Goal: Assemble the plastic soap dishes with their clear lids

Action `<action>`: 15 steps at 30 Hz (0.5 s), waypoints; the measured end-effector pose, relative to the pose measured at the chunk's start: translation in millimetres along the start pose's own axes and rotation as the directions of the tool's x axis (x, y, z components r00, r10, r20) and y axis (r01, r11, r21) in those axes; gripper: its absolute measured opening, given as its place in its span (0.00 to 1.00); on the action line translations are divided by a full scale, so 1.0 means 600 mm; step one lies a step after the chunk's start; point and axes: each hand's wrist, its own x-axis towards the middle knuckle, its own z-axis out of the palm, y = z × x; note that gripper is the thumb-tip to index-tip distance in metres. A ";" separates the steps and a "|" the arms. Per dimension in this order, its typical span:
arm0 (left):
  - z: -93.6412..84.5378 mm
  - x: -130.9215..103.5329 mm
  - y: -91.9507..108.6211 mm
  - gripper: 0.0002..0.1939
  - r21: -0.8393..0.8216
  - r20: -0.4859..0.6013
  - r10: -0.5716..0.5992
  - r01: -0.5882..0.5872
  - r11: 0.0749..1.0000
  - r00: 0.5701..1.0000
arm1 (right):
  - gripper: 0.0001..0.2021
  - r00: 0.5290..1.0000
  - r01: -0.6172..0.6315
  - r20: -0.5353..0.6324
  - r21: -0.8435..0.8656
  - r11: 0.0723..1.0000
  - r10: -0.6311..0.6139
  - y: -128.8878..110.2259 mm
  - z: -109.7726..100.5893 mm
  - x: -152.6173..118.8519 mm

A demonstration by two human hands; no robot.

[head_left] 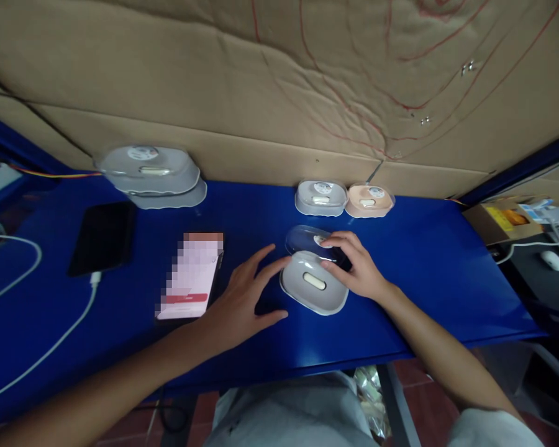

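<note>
A grey oval plastic box point(333, 299) with a cream oblong piece point(314, 281) on its top sits on the blue table, between my hands. Directly behind it is a clear plastic lid point(302, 237) bearing a round white sticker. My right hand point(361, 267) has its fingers and thumb around the right end of this lid, with the thumb close to the box's edge. To the left of the box, my left hand point(246, 298) is open, fingers spread; its index fingertip reaches the box's left rim, and whether it touches cannot be made out.
Similar lidded boxes stand along the cardboard back wall: a grey stack point(161, 183), a small grey box point(314, 202) and a peach box point(363, 203). A lit phone point(190, 279) lies left; a dark phone point(103, 239) has a white cable point(72, 338). A carton point(498, 223) stands right.
</note>
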 end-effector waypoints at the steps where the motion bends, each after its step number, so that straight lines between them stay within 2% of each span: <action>1: 0.001 -0.002 0.002 0.39 0.029 0.029 0.049 -0.050 0.998 0.998 | 0.17 1.000 -0.020 -0.006 -0.001 1.000 0.020 0.001 0.001 0.000; 4: 0.005 -0.006 0.004 0.21 0.076 0.078 0.185 -0.191 0.979 0.980 | 0.17 0.998 -0.057 -0.018 -0.004 0.998 0.057 0.003 0.007 -0.001; 6: 0.004 -0.006 0.005 0.12 0.063 0.058 0.184 -0.188 0.980 0.981 | 0.16 0.997 -0.077 -0.025 -0.047 0.996 0.076 0.005 0.009 -0.001; 8: 0.000 -0.005 0.007 0.07 0.028 0.052 0.132 -0.134 0.991 0.990 | 0.13 0.995 -0.101 -0.033 -0.124 0.987 0.098 0.007 0.008 -0.002; 11: -0.012 0.001 0.011 0.09 -0.050 0.063 0.063 -0.060 0.997 0.996 | 0.16 0.998 -0.060 -0.027 -0.181 0.982 0.056 -0.002 0.001 -0.004; 13: -0.017 0.006 0.013 0.12 -0.117 0.022 0.038 -0.035 0.993 0.999 | 0.23 0.996 0.063 0.077 -0.138 0.988 -0.053 -0.018 -0.002 -0.006; 15: -0.017 0.009 0.012 0.18 -0.174 -0.039 0.027 -0.034 0.984 0.999 | 0.32 0.963 0.175 0.221 -0.078 0.981 -0.155 -0.038 0.000 -0.009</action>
